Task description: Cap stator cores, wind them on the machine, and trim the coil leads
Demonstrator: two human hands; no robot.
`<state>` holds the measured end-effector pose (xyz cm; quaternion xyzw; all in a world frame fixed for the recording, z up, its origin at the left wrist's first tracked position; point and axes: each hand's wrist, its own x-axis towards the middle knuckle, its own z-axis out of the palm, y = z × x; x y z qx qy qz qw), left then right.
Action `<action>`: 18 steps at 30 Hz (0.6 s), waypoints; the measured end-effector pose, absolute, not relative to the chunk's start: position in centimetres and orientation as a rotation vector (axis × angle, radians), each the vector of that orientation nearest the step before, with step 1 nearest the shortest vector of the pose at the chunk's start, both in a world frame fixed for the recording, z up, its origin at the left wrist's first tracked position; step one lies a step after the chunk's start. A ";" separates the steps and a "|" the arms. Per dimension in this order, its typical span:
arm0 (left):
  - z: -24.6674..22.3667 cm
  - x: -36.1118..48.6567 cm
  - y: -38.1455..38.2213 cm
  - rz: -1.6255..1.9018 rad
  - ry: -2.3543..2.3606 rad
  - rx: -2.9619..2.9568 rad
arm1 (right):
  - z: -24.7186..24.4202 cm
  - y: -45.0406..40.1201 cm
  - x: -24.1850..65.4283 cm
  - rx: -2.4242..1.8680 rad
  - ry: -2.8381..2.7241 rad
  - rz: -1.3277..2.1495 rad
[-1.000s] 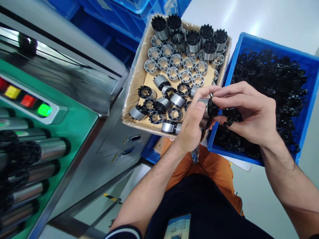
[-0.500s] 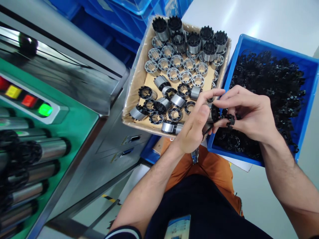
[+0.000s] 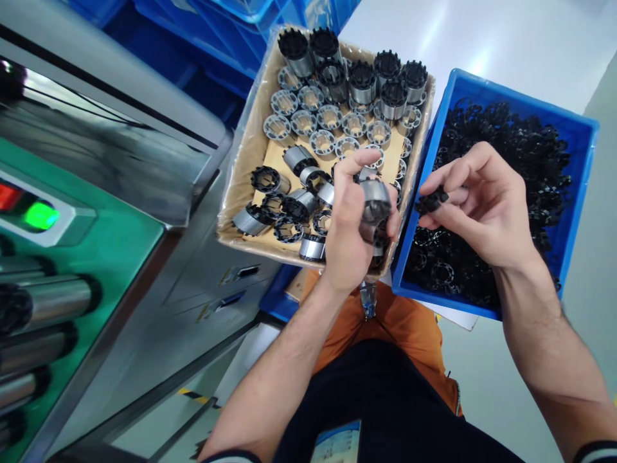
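Observation:
My left hand [image 3: 351, 222] is over the near right side of the lined cardboard box, its fingers wrapped around a silvery stator core [image 3: 375, 198]. The core's lower end is blurred and partly hidden. Between thumb and fingertips my right hand [image 3: 482, 206] pinches a small black plastic end piece [image 3: 431, 201], apart from the core. That hand is above the near left part of a blue bin [image 3: 576, 212] full of similar black pieces [image 3: 520, 148]. Below and beyond my left hand, several cores with black ends [image 3: 252, 220] lie loose in the box.
The cardboard box [image 3: 231, 186] also holds rows of upright bare cores [image 3: 329, 118], with black-capped ones [image 3: 362, 78] stacked at the back. To the left stands a green-topped machine [image 3: 120, 257] with lit buttons [image 3: 41, 215] and metal cylinders [image 3: 58, 302]. Blue crates [image 3: 216, 42] are behind.
My hands have moved apart. The left one has turned with the stator core, upper end now facing more upward, while the right has drawn away with the black end piece. The view has shifted slightly.

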<state>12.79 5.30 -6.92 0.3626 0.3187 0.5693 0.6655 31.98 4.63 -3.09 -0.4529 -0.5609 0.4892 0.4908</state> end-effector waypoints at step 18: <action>-7.8 12.0 4.0 1.161 0.673 0.982 | -4.1 3.7 30.6 -0.971 -1.461 1.120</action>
